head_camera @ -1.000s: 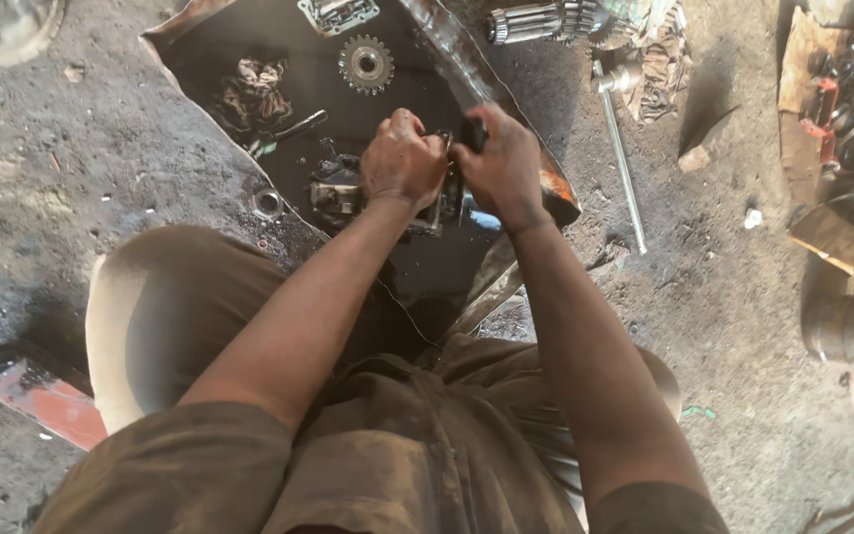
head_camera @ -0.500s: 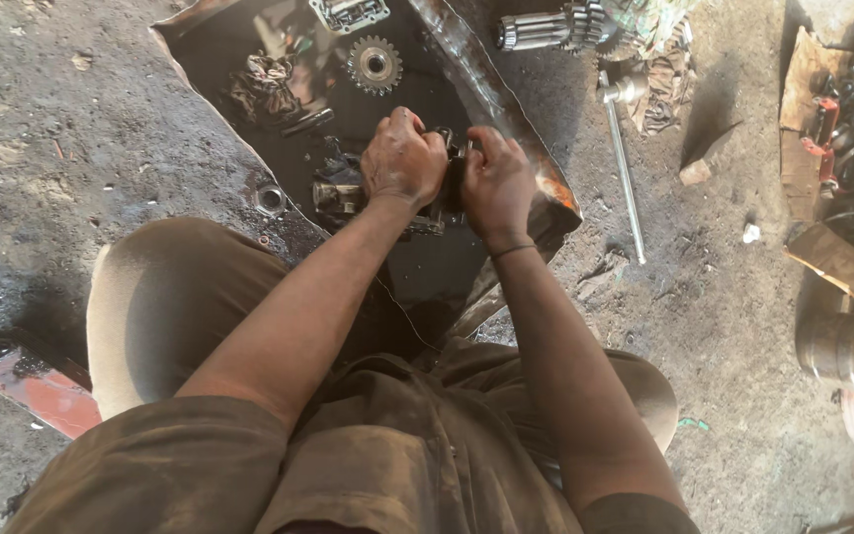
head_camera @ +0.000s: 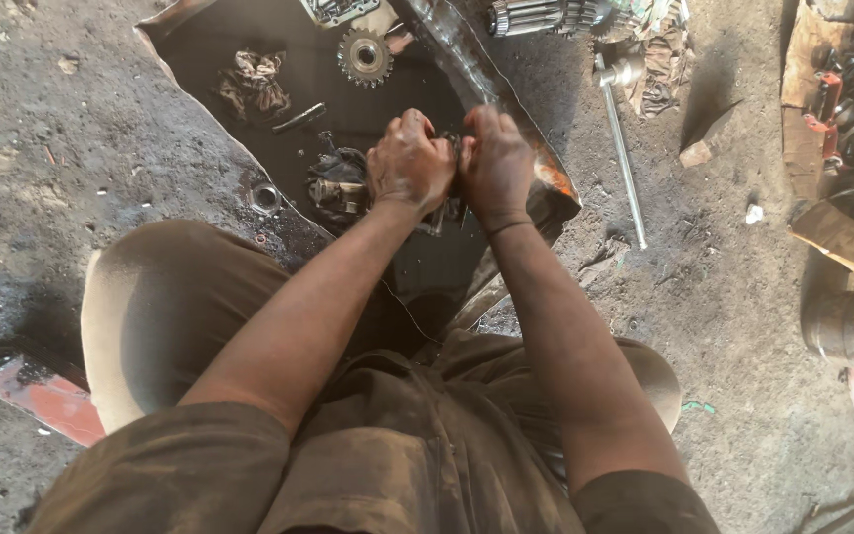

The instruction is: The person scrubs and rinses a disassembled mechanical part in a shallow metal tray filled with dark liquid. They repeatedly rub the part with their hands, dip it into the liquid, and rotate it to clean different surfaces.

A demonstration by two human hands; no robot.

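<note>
Gripping a small greasy metal part at upper centre of the frame, the left hand and right hand are being held closed around it, knuckles touching. The part is being kept over a dark oily metal tray on the dirt floor. A toothed gear is lying above the hands; a long steel rod is lying to the right.

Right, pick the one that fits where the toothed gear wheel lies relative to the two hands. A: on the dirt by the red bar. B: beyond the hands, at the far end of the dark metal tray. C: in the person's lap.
B: the gear wheel lies on the dark tray past both hands, the left hand and right hand being clenched together nearer the body.
</note>
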